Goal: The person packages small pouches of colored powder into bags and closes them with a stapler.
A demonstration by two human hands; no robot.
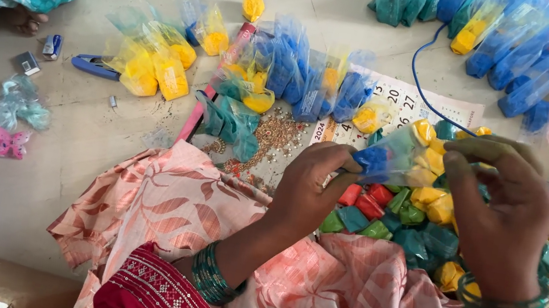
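Small clear packet (394,156) pinched between left-hand fingers (348,165) and right-hand fingers (472,162).

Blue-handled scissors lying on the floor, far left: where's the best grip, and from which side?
Probably the blue handle loops of the scissors, from above: they lie flat on the floor, loops leftward and clear, while the tip runs under the yellow packets.

You're sitting on a grey concrete floor (66,140). On it: yellow powder packets (154,69), blue packets (303,76), blue clippers (94,66), pink butterfly clip (9,143), calendar sheet (405,98) w/ beads (270,134).
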